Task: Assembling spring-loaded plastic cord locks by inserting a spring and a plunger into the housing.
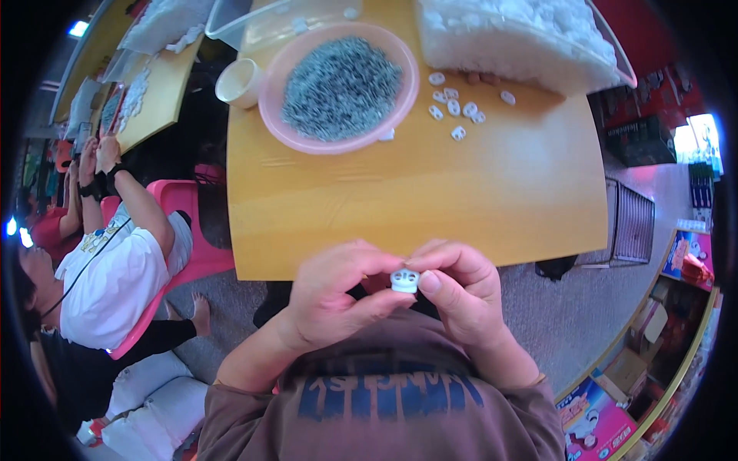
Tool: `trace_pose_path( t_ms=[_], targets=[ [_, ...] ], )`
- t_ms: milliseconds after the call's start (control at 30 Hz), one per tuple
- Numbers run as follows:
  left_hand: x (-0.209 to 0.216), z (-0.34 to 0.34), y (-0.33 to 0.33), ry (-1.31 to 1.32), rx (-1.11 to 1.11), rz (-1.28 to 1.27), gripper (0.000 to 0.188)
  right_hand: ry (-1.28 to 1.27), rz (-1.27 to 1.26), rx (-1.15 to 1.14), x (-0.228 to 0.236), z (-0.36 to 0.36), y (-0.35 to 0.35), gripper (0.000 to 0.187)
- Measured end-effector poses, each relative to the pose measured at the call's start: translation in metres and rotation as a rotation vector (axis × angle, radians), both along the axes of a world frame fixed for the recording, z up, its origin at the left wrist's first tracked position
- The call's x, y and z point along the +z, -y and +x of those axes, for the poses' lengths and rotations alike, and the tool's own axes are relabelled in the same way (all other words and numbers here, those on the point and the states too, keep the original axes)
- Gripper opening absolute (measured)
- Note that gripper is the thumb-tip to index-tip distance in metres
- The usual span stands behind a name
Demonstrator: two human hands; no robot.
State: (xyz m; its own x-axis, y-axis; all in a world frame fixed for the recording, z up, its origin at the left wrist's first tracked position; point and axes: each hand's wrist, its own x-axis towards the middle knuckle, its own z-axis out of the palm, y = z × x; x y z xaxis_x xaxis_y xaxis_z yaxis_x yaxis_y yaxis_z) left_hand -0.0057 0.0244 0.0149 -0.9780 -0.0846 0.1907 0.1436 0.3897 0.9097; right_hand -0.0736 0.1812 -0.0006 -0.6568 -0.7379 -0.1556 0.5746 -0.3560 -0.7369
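A small white plastic piece [404,282] with several dark holes in its top is held just off the table's near edge, in front of my chest. My left hand [332,290] pinches it from the left, thumb below and forefinger behind. From the right, the thumb and forefinger of my right hand [466,293] close on the same piece. Whether anything smaller sits between the right fingertips is hidden. Similar white oval pieces [453,108] lie scattered at the table's far right.
On the yellow table [415,200] stand a pink basin [267,115] of small metal parts, a cream cup [238,83] and a clear bin [530,69] heaped with white pieces. At left, a person [115,276] sits on a pink chair [207,250] by another table. Shelves line the right.
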Motion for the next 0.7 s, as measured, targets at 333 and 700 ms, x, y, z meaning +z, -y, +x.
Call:
trace_pose_path(
  t_ms=[333, 700],
  targets=[
    [0.009, -0.004, 0.004, 0.104, 0.012, 0.08, 0.022, -0.052, -0.059, -0.005, -0.009, 0.0, 0.004, 0.014],
    [0.034, -0.045, 0.051, 0.065, 0.12, -0.119, 0.023, -0.193, 0.237, -0.168, -0.015, -0.013, 0.003, 0.02]
  ],
)
